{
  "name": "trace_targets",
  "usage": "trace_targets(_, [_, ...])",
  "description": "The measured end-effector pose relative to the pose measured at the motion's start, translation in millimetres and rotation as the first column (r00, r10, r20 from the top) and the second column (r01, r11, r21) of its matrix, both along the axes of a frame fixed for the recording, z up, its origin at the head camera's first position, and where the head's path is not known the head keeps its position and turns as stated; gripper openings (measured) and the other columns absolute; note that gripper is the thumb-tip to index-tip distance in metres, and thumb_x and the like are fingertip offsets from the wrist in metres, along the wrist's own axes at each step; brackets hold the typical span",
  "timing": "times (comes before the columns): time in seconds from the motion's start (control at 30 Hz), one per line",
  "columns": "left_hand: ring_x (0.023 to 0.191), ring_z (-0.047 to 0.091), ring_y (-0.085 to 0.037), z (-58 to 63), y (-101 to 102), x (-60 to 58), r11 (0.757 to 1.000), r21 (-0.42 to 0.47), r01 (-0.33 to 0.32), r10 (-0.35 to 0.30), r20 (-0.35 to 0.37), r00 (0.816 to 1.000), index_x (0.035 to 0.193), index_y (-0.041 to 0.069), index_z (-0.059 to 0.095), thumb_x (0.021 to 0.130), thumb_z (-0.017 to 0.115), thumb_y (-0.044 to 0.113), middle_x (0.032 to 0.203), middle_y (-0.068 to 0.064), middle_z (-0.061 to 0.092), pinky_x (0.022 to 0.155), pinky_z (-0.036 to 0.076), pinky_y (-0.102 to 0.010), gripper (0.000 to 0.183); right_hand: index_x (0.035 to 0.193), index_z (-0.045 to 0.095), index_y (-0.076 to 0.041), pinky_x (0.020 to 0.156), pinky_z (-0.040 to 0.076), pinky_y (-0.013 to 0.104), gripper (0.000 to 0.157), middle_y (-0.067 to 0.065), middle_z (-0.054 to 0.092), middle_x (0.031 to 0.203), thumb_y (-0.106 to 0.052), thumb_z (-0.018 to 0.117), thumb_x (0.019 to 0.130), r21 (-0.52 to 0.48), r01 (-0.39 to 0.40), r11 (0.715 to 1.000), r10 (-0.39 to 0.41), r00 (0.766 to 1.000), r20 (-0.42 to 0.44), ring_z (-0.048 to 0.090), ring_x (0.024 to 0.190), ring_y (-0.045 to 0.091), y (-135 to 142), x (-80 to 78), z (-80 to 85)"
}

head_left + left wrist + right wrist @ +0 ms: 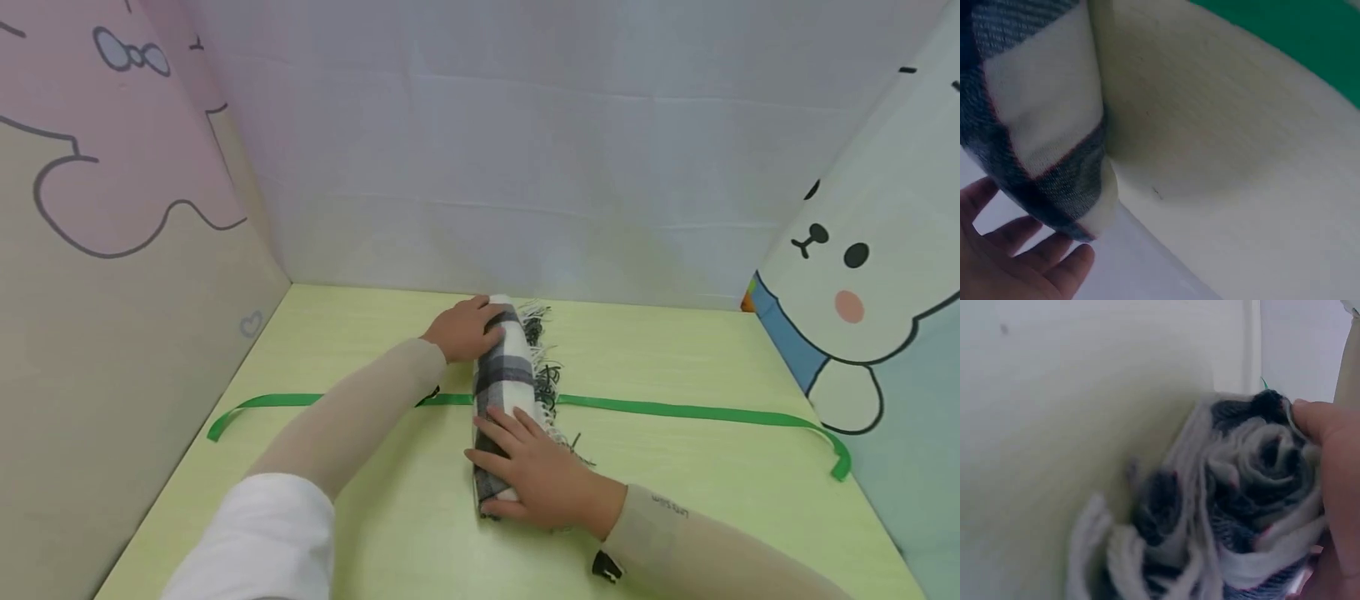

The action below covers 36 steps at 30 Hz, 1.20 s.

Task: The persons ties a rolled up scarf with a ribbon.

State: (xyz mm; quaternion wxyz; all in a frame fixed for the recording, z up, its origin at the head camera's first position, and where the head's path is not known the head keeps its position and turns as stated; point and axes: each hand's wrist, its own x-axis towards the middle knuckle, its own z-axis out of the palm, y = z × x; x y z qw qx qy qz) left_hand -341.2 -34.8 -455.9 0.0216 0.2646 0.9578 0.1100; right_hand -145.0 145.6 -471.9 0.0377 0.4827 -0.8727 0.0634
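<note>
Touching the rolled plaid cloth (506,375) at twelve o'clock with a relaxed left hand (461,331); resting a spread right hand (536,471) at six (with fringe (547,379) toward three).

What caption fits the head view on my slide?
Left hand and right hand rest on a rolled plaid scarf lying across a green ribbon on a pale table, fringe at right.

The left hand (462,331) and right hand (543,475) rest on a rolled plaid cloth (510,375) across a green ribbon (675,409).
</note>
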Motion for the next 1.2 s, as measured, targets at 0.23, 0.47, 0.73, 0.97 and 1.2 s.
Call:
trace_targets(0.23, [0.127, 0.038, -0.032, -0.7, 18, 13.5, 0.955, 0.127, -0.266, 0.25, 0.129, 0.96, 0.146, 0.028, 0.033, 0.084, 0.041, 0.07, 0.146, -0.01, 0.032, 0.092, 0.043, -0.05, 0.075, 0.141, 0.041, -0.019, 0.107, 0.018, 0.057, 0.071, 0.007, 0.013, 0.155, -0.066, 0.043, 0.088, -0.088, 0.223, 0.971, -0.211, 0.969, 0.126, 0.007, 0.141, 0.027, -5, 12.6, -4.8])
trace_targets(0.47, [0.117, 0.045, -0.036, 13.7, 27, 25.0, 0.845, 0.2, -0.495, 0.411, 0.348, 0.843, 0.149, 0.01, 0.022, 0.079, 0.051, 0.071, 0.142, -0.018, 0.034, 0.089, 0.044, -0.048, 0.096, 0.146, 0.025, -0.004, 0.095, 0.041, 0.049, 0.107, 0.019, 0.027, 0.145, -0.081, 0.046, 0.073, -0.027, 0.668, 0.744, -0.62, 0.705, 0.345, 0.035, 0.128, 0.034, -8, 20.7, 8.8])
trace_targets(0.73, [0.116, 0.046, -0.032, -1.8, 32, 13.0, 0.785, 0.286, -0.55, 0.375, 0.487, 0.789, 0.149, 0.006, 0.017, 0.076, 0.059, 0.066, 0.143, -0.015, 0.034, 0.087, 0.046, -0.046, 0.103, 0.146, 0.021, -0.002, 0.082, 0.048, 0.04, 0.108, 0.017, 0.042, 0.133, -0.07, 0.061, 0.073, -0.019, 0.708, 0.706, -0.533, 0.549, 0.644, 0.052, 0.109, 0.023, -3, 14.9, 7.3])
trace_targets(0.97, [0.112, 0.049, -0.031, -20.0, 36, 1.2, 0.79, 0.294, -0.538, 0.377, 0.459, 0.804, 0.149, 0.01, 0.017, 0.078, 0.06, 0.06, 0.141, -0.014, 0.036, 0.083, 0.048, -0.045, 0.097, 0.139, 0.03, -0.006, 0.078, 0.048, 0.035, 0.086, 0.007, 0.048, 0.12, -0.056, 0.067, 0.079, -0.133, 0.698, 0.704, -0.348, 0.502, 0.792, 0.055, 0.098, 0.015, 6, 10.6, -2.0])
trace_targets(1.2, [0.11, 0.05, -0.03, -16.9, 37, 7.1, 0.78, 0.329, -0.533, 0.367, 0.45, 0.814, 0.149, 0.011, 0.017, 0.079, 0.06, 0.06, 0.138, -0.015, 0.038, 0.082, 0.048, -0.044, 0.096, 0.136, 0.032, -0.007, 0.079, 0.048, 0.036, 0.077, 0.007, 0.049, 0.117, -0.051, 0.066, 0.083, -0.192, 0.702, 0.686, -0.274, 0.494, 0.825, 0.056, 0.095, 0.014, 5, 12.2, -5.1])
